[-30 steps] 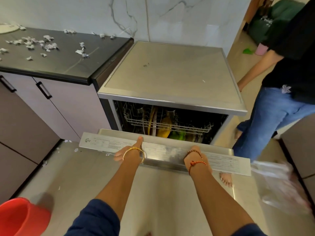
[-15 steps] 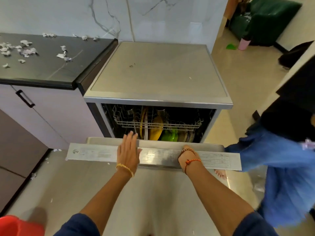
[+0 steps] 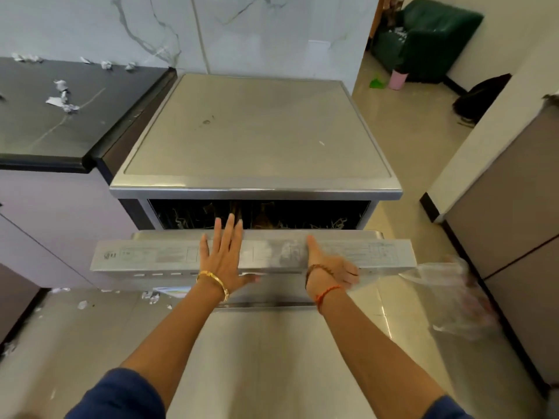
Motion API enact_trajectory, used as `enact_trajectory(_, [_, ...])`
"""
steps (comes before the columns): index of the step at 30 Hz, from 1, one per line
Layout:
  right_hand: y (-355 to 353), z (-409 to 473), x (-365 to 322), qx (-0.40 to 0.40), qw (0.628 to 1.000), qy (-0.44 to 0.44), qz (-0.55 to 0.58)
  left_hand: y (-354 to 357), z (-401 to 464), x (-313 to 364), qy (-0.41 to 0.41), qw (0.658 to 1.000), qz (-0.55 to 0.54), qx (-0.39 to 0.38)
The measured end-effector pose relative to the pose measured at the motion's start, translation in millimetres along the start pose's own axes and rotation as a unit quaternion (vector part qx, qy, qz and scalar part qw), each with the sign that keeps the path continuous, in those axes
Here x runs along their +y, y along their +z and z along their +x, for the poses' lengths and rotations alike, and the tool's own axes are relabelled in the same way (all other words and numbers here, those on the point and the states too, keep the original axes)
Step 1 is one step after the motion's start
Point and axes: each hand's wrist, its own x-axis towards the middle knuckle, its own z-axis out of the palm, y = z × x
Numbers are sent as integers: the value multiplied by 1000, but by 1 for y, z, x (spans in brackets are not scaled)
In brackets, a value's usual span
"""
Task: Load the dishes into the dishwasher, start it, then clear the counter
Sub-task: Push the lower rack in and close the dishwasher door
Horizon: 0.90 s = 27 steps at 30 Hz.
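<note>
My left hand [image 3: 223, 256] lies flat on the top edge of the dishwasher door [image 3: 302, 343], fingers straight and spread, their tips reaching past the control strip [image 3: 151, 254] toward the dark opening; the palm is there, I judge, to push the door shut with even pressure rather than to grip anything. My right hand [image 3: 328, 265] sits further right on the same edge, thumb pointing up along the strip and the fingers loosely extended to the right under its lip, holding nothing, so it looks to be steadying and lifting the door from its right half. With one hand near the middle and the other beside it, the door should rise without twisting. The door is well raised, leaving only a narrow gap below the dishwasher [image 3: 257, 131] top, and inside that gap I can make out rack wires [image 3: 335, 222]; the dishes themselves are too dark to tell. So loading looks done and starting comes next. To the left, the dark tabletop [image 3: 36, 131] carries scattered paper scraps [image 3: 62, 98], which I judge to be the clearing left to do. More scraps lie on the floor [image 3: 402, 140] near the door's left corner.
</note>
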Motion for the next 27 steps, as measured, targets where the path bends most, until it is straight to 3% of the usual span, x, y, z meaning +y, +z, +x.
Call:
enact_trajectory(1, [4, 2, 4, 61, 997, -49, -21, 1, 6, -2, 2, 1000, -4, 18])
enact_trajectory(3, [8, -1, 8, 123, 961, -239, -60, 6, 13, -6, 25, 999, -8, 28])
enact_trajectory(4, [9, 6, 9, 139, 921, -355, -86, 5, 15, -7, 28, 999, -8, 35])
enact_trajectory(6, [12, 19, 2, 140, 801, -548, -195, 4, 17, -7, 32, 998, -15, 44])
enact_trajectory(8, [21, 32, -10, 92, 706, -639, -291, 6, 20, -7, 25, 998, -16, 59])
enact_trajectory(10, [26, 37, -25, 35, 664, -647, -372, 6, 27, -9, 26, 997, -34, 72])
enact_trajectory(13, [27, 44, -55, -55, 648, -592, -475, 3, 40, -12, 22, 997, -43, 55])
enact_trajectory(18, [29, 38, -87, -62, 551, -607, -569, -10, 55, -10, -1, 999, -38, 3])
enact_trajectory(22, [34, 35, -99, -106, 549, -587, -586, -9, 67, -13, -2, 998, -46, 44])
enact_trajectory(25, [34, 36, -101, -88, 521, -606, -595, -8, 79, -15, 6, 997, -39, 64])
enact_trajectory(27, [36, 39, -102, -70, 529, -620, -575, -14, 89, -14, -2, 995, -52, 88])
